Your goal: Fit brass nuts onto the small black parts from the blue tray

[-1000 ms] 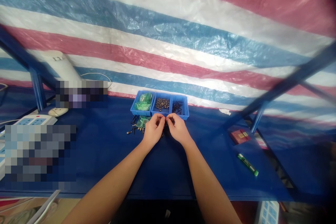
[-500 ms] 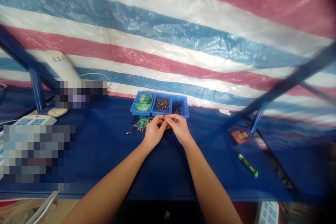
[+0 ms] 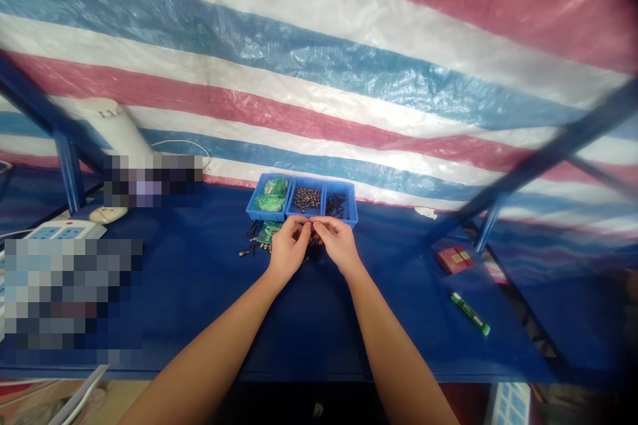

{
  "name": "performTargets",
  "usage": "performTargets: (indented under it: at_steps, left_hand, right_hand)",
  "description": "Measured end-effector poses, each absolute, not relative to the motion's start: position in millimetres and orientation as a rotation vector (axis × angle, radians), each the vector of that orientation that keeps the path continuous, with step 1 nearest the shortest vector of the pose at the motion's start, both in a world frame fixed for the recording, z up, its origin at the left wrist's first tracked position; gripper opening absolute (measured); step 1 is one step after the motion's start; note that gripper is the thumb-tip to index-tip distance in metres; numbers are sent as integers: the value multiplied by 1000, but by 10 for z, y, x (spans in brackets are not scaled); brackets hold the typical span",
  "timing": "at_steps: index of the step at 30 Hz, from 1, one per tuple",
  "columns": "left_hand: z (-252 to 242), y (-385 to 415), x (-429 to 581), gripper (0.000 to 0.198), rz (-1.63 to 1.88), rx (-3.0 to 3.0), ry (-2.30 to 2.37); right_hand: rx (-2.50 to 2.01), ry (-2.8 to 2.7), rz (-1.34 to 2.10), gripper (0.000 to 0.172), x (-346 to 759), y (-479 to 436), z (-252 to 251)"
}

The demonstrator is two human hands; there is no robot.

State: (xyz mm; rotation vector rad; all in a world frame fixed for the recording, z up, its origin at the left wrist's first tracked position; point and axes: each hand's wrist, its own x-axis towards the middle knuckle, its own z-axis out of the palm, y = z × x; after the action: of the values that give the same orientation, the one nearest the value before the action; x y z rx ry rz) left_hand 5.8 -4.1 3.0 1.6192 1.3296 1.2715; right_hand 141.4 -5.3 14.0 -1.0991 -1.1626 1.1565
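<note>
Firstly, loose screws (image 3: pixel 253 246) and a green circuit board (image 3: pixel 269 232) lie on the blue cloth (image 3: pixel 199 292), at left of the hands. The left hand (image 3: pixel 290 246) and right hand (image 3: pixel 339 244) meet, fingertips (image 3: pixel 302 226) nearly closed, just below a blue divided tray (image 3: pixel 302 217); any held piece is too small to tell.

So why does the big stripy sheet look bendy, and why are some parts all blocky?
In the head view, the striped tarpaulin and the blue shelf frame curve toward the edges, as with a wide lens; white glare shines on the tarpaulin; a small pixelated patch and a large pixelated patch hide things at left.
</note>
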Motion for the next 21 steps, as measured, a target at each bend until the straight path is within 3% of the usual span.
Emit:
performTargets:
  at_steps: [14,21]
  left_hand:
    - [-35,-19,88,24,1252,1524,1176]
    - [-1,-33,67,23,1262,1559,1169]
  right_hand:
    - [-1064,-1131,1177,11,1428,-46,152]
    - [-1063,-1175,1085,16,1419,-44,132]
